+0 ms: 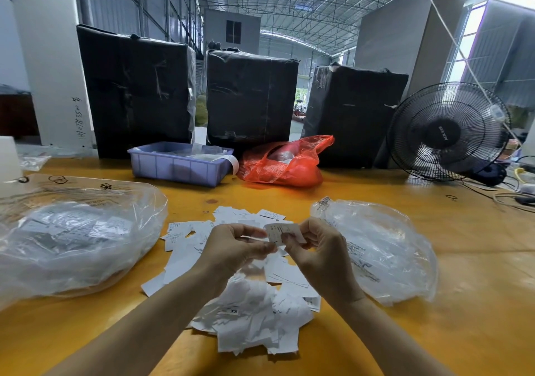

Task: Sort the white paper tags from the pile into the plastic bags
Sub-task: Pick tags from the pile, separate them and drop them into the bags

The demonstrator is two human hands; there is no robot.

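Note:
A pile of white paper tags (249, 317) lies spread on the yellow table in front of me. My right hand (321, 257) pinches one white tag (279, 232) above the pile. My left hand (234, 248) is beside it with fingers curled, its fingertips touching the lower edge of that tag. A large clear plastic bag (72, 239) holding many tags lies to the left. A second clear plastic bag (382, 248) lies to the right, close to my right hand.
A blue plastic bin (176, 167) and a red plastic bag (286, 164) sit behind the pile. Three black wrapped bales (252, 97) stand along the table's far edge. A black fan (447, 132) and cables occupy the far right.

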